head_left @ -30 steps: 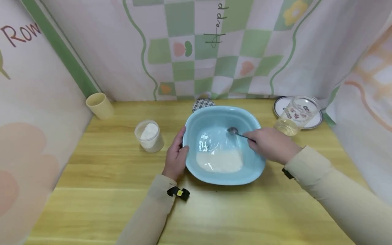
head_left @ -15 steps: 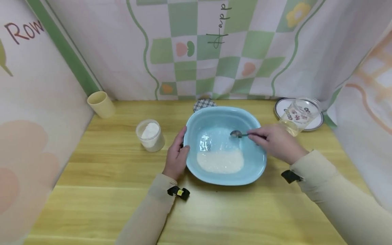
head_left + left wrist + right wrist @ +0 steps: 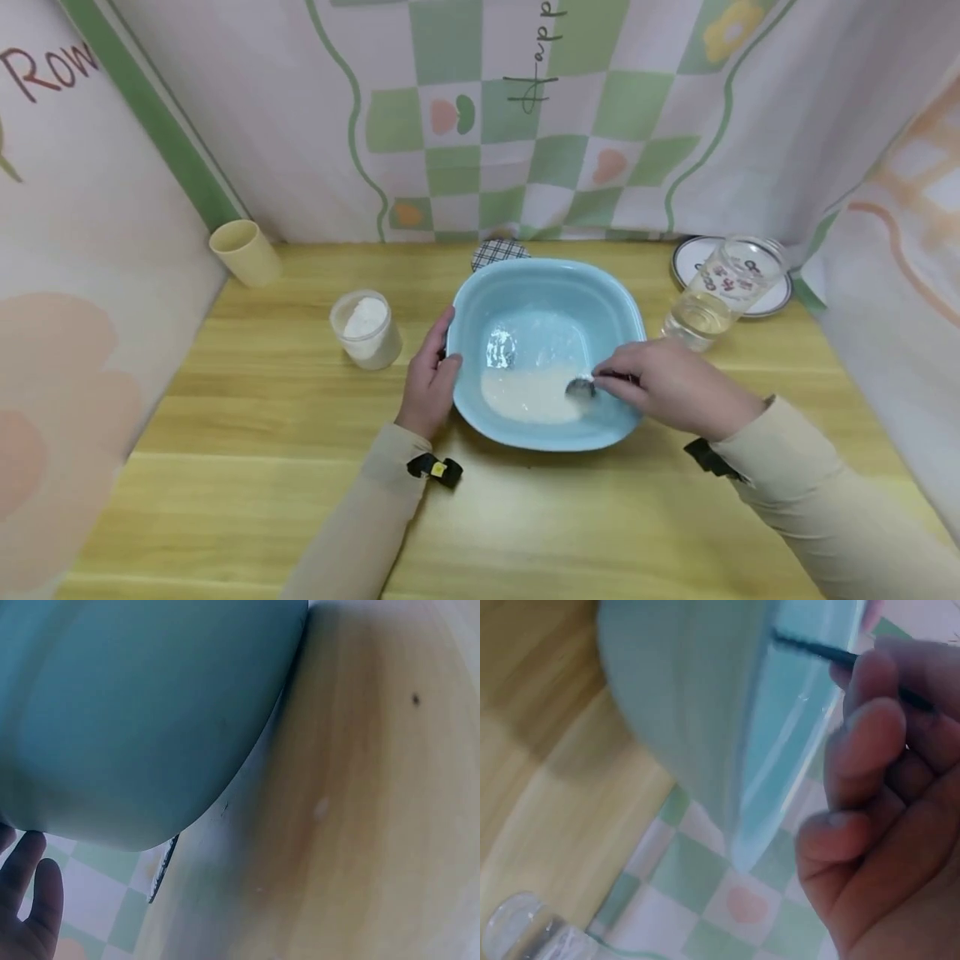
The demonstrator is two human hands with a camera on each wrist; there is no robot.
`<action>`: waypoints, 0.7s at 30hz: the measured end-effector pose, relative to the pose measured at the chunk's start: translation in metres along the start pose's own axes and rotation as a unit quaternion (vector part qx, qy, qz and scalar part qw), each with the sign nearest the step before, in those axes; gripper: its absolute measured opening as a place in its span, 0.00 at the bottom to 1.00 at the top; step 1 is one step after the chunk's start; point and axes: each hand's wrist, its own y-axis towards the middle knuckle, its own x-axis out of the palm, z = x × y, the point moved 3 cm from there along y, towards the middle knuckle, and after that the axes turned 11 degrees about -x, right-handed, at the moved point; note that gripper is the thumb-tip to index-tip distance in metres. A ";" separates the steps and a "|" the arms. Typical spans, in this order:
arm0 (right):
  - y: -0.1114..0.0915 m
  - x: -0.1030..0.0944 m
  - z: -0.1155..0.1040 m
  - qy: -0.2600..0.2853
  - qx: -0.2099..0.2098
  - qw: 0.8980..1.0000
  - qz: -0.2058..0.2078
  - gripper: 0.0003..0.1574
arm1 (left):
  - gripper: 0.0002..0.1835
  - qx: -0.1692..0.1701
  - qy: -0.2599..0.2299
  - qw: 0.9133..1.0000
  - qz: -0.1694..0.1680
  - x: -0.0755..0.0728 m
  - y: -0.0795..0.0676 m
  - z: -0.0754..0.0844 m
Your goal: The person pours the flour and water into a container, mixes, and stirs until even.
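Observation:
A light blue basin (image 3: pixel 551 437) stands mid-table in the head view, with a pool of milky white batter (image 3: pixel 525 396) in its near part. At its left rim my left hand (image 3: pixel 429 383) holds on, thumb at the edge and fingers along the outer wall; some fingertips (image 3: pixel 46 877) show below the basin in the left wrist view. My right hand (image 3: pixel 671 383) pinches a metal spoon by its thin dark handle (image 3: pixel 814 649) over the right rim. The spoon's bowl (image 3: pixel 580 388) is at the right side of the batter, its motion blurred.
Left of the basin stands a clear tub (image 3: pixel 372 337) of white powder, and farther back a yellow cup (image 3: pixel 246 254). A clear jar (image 3: pixel 701 312) of liquid stands by a rimmed plate (image 3: pixel 776 296) at right. Behind the basin lies a checked round piece (image 3: pixel 497 252).
My right hand has moved toward the near side, bringing the spoon from the basin's bare back part down into the batter. The left hand stays on the rim.

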 end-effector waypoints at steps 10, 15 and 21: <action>0.000 0.013 -0.004 0.042 0.016 0.998 0.046 0.07 | 0.33 0.010 0.001 1.000 -0.005 0.000 0.002 -0.001; 0.002 0.011 -0.013 0.058 0.049 0.989 0.127 0.07 | 0.32 0.018 0.002 1.000 -0.004 -0.001 0.003 0.001; -0.002 0.009 -0.011 0.071 0.140 0.965 0.211 0.12 | 0.33 0.009 0.011 1.000 0.003 -0.003 0.001 0.001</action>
